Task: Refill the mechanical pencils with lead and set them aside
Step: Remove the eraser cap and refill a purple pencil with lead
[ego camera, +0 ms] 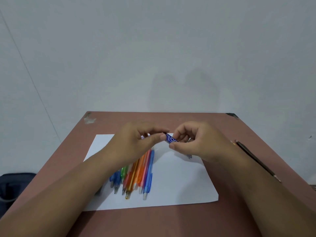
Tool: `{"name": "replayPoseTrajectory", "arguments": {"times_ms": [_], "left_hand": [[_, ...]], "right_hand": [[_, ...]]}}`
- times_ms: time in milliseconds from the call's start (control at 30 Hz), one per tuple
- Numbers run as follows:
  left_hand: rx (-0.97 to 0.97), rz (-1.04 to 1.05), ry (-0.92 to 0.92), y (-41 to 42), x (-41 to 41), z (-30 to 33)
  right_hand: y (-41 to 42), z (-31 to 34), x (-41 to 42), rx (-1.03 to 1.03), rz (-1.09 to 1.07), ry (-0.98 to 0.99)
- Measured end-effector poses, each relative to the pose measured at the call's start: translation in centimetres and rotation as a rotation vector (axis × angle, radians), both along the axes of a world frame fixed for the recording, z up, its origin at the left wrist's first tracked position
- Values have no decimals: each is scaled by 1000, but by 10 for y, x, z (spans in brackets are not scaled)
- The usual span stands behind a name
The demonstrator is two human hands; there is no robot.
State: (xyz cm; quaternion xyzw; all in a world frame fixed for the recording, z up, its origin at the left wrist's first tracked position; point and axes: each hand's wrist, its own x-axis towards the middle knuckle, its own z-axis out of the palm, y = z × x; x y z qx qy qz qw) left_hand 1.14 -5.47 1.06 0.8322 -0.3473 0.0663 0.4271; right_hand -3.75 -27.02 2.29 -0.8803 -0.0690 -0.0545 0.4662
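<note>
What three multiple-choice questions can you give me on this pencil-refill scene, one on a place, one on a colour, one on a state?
1. Where do the mechanical pencils lie?
A. on the white paper
B. on the floor
C. in a cup

2. What colour is the lead case held between the hands?
A. red
B. blue
C. yellow

3. What is the dark wooden pencil doing?
A. being held
B. standing upright
C. lying untouched on the table

Answers: 1 A, they lie fanned out on the sheet. 2 B, its label is blue with white print. 3 C, it lies beyond the right hand, while the left hand pinches the case's end.
</note>
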Motion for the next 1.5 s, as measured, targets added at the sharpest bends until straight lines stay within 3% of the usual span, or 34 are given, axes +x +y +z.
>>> {"name": "replayPoseTrajectory", "arguments": {"times_ms": [433,567,700,900,1167,1500], "left_hand": [[-298,48,262,-1,-7,5],[-354,143,282,-7,-9,3],[-327,189,236,-9,-8,-1],[-283,49,98,-3,-8,-1],[-259,63,-105,-3,-14,3],[-209,153,-48,-5,-10,-3]], "right_hand": [[11,1,-4,211,27,-9],[13,-1,-4,115,47,-27],[16,-4,-3,90,37,-27],[20,-1,-4,315,49,88],[21,0,-4,452,87,181],[19,-5,-2,204,50,64]]}}
